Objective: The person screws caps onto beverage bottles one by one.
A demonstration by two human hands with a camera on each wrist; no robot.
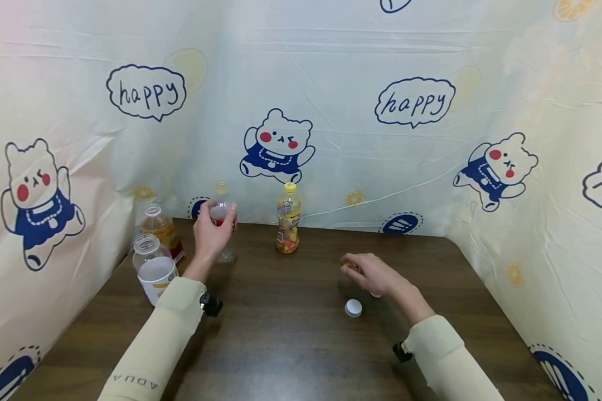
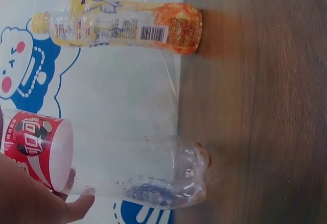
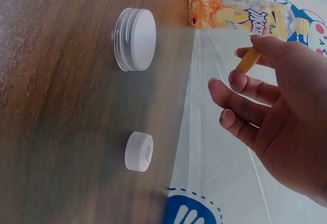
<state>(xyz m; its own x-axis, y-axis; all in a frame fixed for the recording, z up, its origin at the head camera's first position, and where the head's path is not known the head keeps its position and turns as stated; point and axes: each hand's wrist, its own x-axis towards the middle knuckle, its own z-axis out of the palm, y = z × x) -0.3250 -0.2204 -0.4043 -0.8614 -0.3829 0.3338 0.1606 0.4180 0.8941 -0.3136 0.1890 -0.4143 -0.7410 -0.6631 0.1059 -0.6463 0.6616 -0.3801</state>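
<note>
My left hand point(image 1: 213, 236) grips a clear plastic bottle point(image 2: 127, 168) around its red label point(image 2: 33, 145). The bottle stands upright toward the back left of the table, its top point(image 1: 222, 187) pointing up; whether it carries a cap I cannot tell. Over the right half of the table, my right hand point(image 1: 373, 274) pinches a yellow bottle cap point(image 3: 249, 60) between thumb and fingers, above the tabletop. Below that hand lie a wide white lid point(image 3: 140, 39) and a smaller white cap point(image 3: 138, 151). Between the hands, farther back, stands a yellow-capped drink bottle point(image 1: 288, 220) with orange contents.
At the table's left edge stand a wide-mouthed clear jar point(image 1: 155, 278) with a white label and, behind it, a bottle point(image 1: 163, 231) with an amber label. A printed curtain point(image 1: 341, 156) hangs close behind and beside the brown wooden table point(image 1: 281, 334).
</note>
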